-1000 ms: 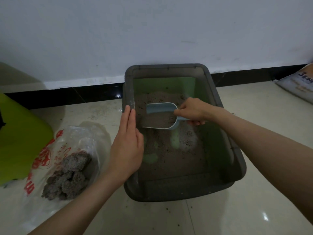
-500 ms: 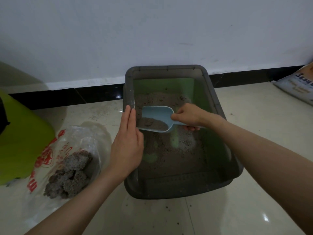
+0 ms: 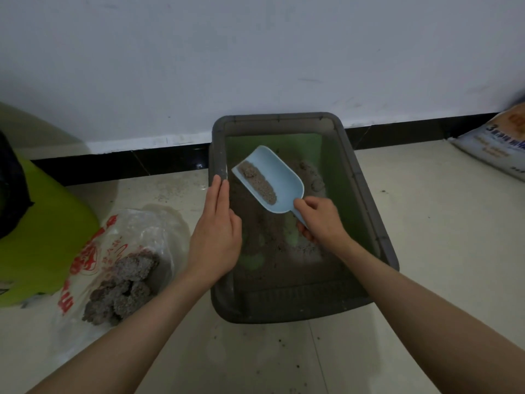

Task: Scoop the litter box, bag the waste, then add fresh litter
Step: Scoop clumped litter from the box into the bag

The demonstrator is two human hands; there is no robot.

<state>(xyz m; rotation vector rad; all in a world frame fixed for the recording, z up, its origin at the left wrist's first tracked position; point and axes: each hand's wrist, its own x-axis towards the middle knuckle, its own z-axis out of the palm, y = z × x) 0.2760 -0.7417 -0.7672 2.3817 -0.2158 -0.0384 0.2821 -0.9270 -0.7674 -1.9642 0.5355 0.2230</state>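
While right hand (image 3: 321, 220) grips scoop (image 3: 272, 177), left hand (image 3: 218, 231) flat on litter box (image 3: 366, 200) rim

Your litter box (image 3: 366, 211) sits on the floor (image 3: 426, 280) with its far end against the wall (image 3: 255, 52). Your left hand (image 3: 216, 231) rests on its left rim; your right hand (image 3: 321, 220) holds the scoop (image 3: 272, 177) above the litter (image 3: 272, 240) inside. The waste bag (image 3: 113, 260) lies on the floor left of the box, clumps (image 3: 125, 285) in it. A litter sack (image 3: 494, 140) lies far right, by the wall.
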